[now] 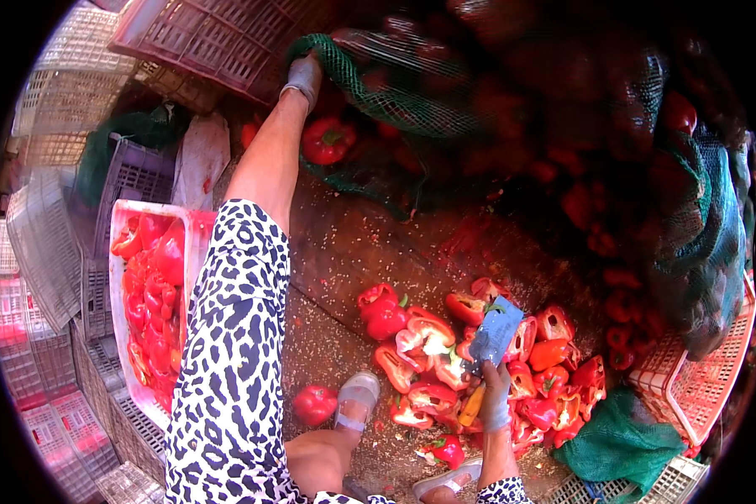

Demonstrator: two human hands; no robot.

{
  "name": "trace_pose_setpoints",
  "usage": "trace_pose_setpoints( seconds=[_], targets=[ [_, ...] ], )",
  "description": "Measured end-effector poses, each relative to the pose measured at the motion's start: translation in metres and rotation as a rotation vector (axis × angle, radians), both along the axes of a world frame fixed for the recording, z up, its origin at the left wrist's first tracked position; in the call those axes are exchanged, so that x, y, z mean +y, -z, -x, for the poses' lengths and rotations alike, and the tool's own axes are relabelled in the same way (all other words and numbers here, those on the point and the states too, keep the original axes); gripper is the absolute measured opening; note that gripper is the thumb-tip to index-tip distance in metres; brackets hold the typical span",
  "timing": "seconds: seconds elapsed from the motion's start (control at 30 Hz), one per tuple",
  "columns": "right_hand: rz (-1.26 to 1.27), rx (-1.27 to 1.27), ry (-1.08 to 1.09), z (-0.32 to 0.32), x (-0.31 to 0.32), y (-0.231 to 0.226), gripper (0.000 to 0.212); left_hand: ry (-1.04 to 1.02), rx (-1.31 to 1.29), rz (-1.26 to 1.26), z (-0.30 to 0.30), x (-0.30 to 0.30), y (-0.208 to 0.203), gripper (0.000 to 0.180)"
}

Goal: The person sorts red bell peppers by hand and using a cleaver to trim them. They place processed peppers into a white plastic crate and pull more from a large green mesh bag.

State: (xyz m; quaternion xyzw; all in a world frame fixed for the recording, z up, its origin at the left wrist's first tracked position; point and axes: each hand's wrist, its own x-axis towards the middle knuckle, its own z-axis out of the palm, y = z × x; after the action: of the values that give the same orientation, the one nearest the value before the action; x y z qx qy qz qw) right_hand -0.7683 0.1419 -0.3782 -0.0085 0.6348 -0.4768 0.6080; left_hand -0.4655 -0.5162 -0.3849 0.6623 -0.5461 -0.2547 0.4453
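My left hand (304, 77), in a pale glove, reaches far forward and is closed on the edge of a green mesh bag (386, 105). Close to it lies a whole red bell pepper (328, 140). My right hand (496, 398), also gloved, grips a cleaver (497, 329) with a broad grey blade and a yellow handle. The blade lies over a heap of cut red bell peppers (433, 396) on the brown floor, several showing pale insides. Another whole red pepper (315, 405) sits near my shoe.
To my left stands a white crate (123, 323) full of cut red peppers. Stacked plastic crates (46, 218) line the left side, and a reddish crate (214, 38) is at the top. Dark filled mesh bags (701, 260) rise on the right, near an orange crate (689, 395) and green netting (617, 441).
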Motion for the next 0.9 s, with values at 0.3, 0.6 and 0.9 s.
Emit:
trace_pose_setpoints(
  seconds=[0.3, 0.6, 0.9],
  targets=[
    [-0.038, 0.015, 0.011, 0.008, 0.005, 0.008, 0.027, 0.362, 0.544, -0.147, 0.042, 0.093, -0.062, 0.028],
    [-0.028, 0.003, 0.009, 0.008, -0.002, 0.0, 0.026, 0.186, -0.499, -0.093, -0.007, 0.118, -0.059, 0.039],
    [0.062, -0.22, -0.004, -0.018, -0.012, 0.004, 0.026, 0.438, -1.118, 0.252, -0.152, -0.081, 0.006, 0.043]
  ],
)
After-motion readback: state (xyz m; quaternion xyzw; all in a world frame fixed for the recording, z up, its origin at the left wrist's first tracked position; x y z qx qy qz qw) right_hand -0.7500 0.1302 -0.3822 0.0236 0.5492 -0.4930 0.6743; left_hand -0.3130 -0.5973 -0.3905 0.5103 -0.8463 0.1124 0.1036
